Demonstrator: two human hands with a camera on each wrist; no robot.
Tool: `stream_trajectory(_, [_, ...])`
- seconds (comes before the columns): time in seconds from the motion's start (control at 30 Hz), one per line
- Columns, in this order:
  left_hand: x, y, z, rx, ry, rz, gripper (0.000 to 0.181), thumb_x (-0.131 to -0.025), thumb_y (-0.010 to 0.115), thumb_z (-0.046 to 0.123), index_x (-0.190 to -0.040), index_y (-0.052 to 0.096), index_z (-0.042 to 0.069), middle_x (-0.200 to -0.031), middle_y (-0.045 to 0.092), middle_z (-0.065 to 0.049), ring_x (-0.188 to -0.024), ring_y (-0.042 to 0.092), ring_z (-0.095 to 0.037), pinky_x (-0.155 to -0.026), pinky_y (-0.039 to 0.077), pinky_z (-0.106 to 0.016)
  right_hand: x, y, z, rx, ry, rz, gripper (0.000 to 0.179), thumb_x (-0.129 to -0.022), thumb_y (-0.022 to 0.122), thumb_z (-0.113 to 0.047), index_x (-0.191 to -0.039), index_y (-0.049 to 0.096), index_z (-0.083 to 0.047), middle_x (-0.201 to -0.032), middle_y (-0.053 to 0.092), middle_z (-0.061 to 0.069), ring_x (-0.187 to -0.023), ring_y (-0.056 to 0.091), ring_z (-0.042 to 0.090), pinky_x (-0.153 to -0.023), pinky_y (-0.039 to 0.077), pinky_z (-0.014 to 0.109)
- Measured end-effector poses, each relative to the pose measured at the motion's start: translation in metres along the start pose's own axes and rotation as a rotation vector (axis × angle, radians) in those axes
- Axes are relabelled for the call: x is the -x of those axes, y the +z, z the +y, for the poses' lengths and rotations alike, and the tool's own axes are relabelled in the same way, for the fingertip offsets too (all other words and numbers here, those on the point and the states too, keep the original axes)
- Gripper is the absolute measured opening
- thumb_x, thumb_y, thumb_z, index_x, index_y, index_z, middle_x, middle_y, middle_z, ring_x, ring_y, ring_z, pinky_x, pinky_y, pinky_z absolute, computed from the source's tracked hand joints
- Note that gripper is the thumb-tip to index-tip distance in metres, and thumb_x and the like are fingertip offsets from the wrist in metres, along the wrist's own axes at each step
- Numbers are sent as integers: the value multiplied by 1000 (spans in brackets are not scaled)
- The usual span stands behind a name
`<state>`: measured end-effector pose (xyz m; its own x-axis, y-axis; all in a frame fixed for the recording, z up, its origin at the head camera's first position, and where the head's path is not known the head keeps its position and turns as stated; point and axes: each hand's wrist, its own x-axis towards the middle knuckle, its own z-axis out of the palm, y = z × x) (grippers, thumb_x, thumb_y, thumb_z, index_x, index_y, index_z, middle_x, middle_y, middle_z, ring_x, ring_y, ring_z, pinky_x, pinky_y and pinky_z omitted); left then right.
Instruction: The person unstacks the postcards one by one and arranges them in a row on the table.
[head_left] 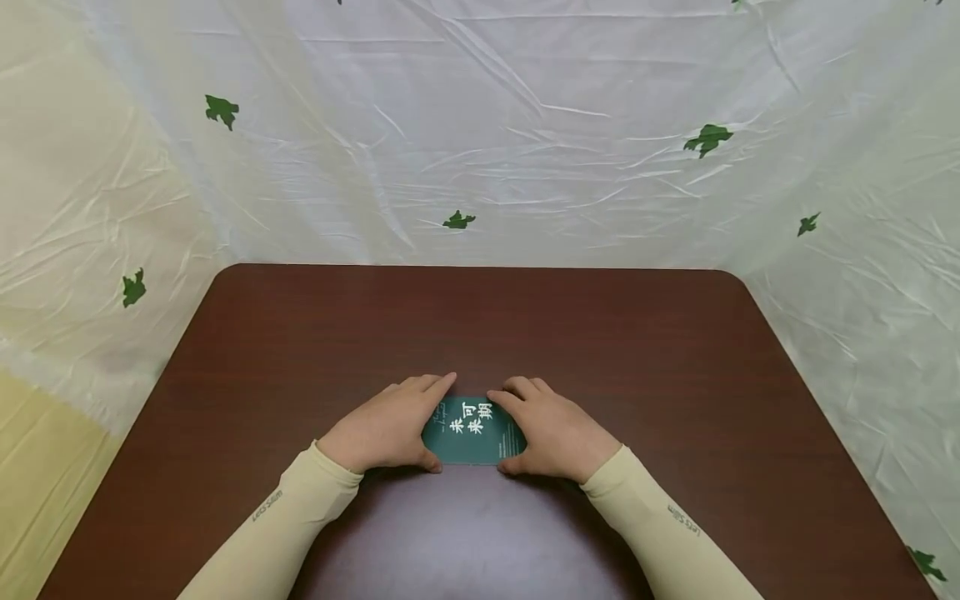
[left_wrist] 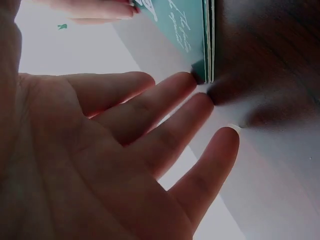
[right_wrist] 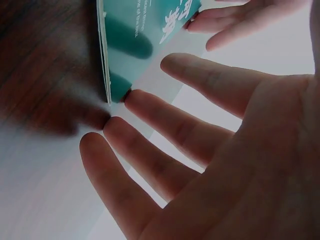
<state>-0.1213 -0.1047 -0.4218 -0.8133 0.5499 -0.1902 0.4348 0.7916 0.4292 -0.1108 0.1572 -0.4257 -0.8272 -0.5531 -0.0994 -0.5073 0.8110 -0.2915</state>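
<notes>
A small green notebook [head_left: 474, 443] with white characters on its cover lies in the near middle of the table. Its page edges show in the left wrist view, where the notebook [left_wrist: 177, 30] stands beside the fingertips. My left hand [head_left: 390, 423] holds the left end, thumb at the near edge and fingers at the far edge. On the right end, my right hand [head_left: 558, 429] holds it the same way. The right wrist view shows a fingertip at a corner of the notebook [right_wrist: 142, 37]; the other fingers of that hand reach down to the tabletop.
The dark brown table [head_left: 480, 325] has rounded far corners. Pale, wrinkled sheeting [head_left: 525, 100] with green leaf-like patches surrounds it at the back and both sides. Both forearms wear cream sleeves [head_left: 292, 517].
</notes>
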Motion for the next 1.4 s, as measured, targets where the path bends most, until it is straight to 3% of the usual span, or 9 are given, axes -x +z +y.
stream_trajectory(0.3, [-1, 2, 0, -20, 26, 0, 109, -74, 100, 33, -164, 44, 8, -159, 54, -8, -143, 56, -30, -119, 48, -49, 1, -1, 0, 9, -22, 15, 80, -75, 95, -36, -146, 66, -12, -128, 61, 2, -114, 57, 21, -91, 57, 37])
stream_trajectory(0.8, [0, 3, -3, -39, 82, 3, 101, -77, 96, 33, -162, 49, 7, -141, 57, -7, -122, 57, -24, -102, 56, -39, 0, 0, -1, 5, -37, 8, 84, -74, 96, -33, -148, 64, -12, -125, 58, 1, -113, 54, 20, -92, 57, 36])
stream_trajectory(1.0, [1, 4, -2, -20, 91, -8, 99, -77, 94, 30, -162, 48, 6, -137, 54, -7, -122, 52, -23, -99, 55, -36, 1, 0, 0, 9, -37, 13, 90, -72, 97, -34, -151, 61, -11, -124, 57, 1, -112, 54, 18, -92, 56, 36])
stream_trajectory(1.4, [2, 4, -3, -5, 109, -2, 99, -74, 92, 26, -161, 49, 4, -135, 53, -6, -124, 52, -24, -101, 54, -39, 0, 0, 0, 19, -58, 25, 84, -72, 96, -35, -147, 65, -10, -121, 59, 1, -108, 54, 18, -91, 56, 35])
